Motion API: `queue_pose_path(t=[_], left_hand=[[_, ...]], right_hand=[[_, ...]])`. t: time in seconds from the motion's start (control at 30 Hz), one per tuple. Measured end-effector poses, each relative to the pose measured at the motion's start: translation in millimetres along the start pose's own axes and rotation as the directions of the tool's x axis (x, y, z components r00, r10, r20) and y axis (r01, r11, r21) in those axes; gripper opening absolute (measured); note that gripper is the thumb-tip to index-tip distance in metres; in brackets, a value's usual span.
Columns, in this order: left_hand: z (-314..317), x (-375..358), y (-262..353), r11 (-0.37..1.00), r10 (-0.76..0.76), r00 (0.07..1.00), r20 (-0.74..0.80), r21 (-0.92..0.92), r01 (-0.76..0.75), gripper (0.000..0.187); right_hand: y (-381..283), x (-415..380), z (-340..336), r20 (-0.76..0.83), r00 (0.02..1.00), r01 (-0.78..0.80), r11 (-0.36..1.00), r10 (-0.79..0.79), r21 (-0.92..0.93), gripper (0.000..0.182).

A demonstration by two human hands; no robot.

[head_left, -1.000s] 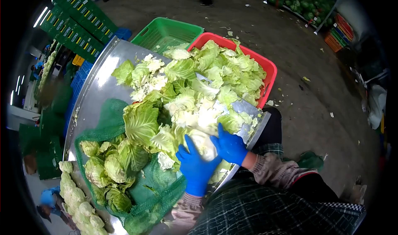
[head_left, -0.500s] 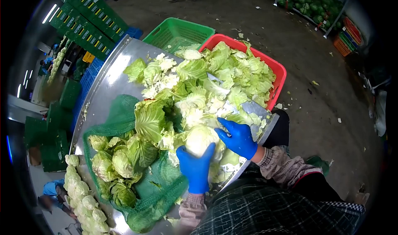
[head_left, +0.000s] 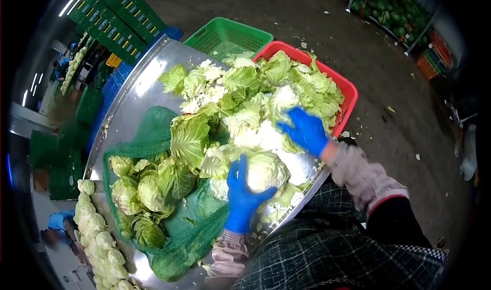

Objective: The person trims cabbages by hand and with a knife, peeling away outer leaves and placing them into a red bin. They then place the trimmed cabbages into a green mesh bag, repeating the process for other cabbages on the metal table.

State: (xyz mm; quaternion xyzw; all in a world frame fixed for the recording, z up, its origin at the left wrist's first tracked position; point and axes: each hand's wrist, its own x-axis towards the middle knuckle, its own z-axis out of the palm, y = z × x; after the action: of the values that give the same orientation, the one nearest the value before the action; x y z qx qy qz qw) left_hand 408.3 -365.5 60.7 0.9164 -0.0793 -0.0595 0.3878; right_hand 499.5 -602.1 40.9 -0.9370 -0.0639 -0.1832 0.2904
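My left hand [head_left: 244, 195], in a blue glove, rests with thumb and fingers spread against the near left side of a pale cabbage head [head_left: 267, 172]. To the upper right, my right hand [head_left: 306, 130], also blue-gloved, is slightly blurred, with fingers apart over loose cabbage leaves [head_left: 244, 117] and the bare metal. These leaves spread across the metal table [head_left: 134, 93] up to a red crate [head_left: 349, 88] heaped with more leaves. Left of my left hand, a green mesh bag [head_left: 197, 226] lies open around several untrimmed cabbages [head_left: 151, 193].
A green crate [head_left: 230, 37] stands beyond the table, beside the red one. Pale cabbages [head_left: 97, 234] form a row along the left edge. Stacked green crates [head_left: 110, 27] rise at the upper left. A person in blue [head_left: 61, 219] is at the lower left.
My right hand has moved up and away from the cabbage head, toward the leaves near the red crate. The head now shows more fully, and bare metal shows between it and my right hand.
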Motion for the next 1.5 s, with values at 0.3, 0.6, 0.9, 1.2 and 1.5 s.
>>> queue_pose_path(t=[0.3,0.6,0.9,1.2,1.5], left_hand=[[12.4,7.5,8.1,0.993,-0.062,0.995,-0.082,-0.101,0.054,0.112],[11.1,9.1,20.4,0.995,0.030,0.999,-0.040,0.094,-0.027,0.119],[10.3,6.1,19.5,1.000,0.000,1.000,-0.007,0.020,0.000,0.121],[7.9,-15.0,2.5,0.968,0.213,0.976,-0.043,0.141,-0.205,0.110],[3.9,-55.7,-13.4,0.920,-0.325,0.927,-0.188,-0.290,0.264,0.115]], right_hand=[[-19.3,-78.5,-55.6,0.339,0.904,0.307,0.947,-0.259,-0.095,0.027],[-9.5,-50.1,-25.1,0.212,0.972,0.090,0.993,-0.105,0.080,0.042],[4.6,1.4,10.7,0.282,0.944,-0.204,0.975,0.172,0.090,0.038],[-13.6,5.5,44.5,0.450,0.889,-0.181,0.970,0.091,0.162,0.039],[12.4,14.6,29.8,0.005,0.988,-0.151,0.967,0.155,-0.207,0.041]])
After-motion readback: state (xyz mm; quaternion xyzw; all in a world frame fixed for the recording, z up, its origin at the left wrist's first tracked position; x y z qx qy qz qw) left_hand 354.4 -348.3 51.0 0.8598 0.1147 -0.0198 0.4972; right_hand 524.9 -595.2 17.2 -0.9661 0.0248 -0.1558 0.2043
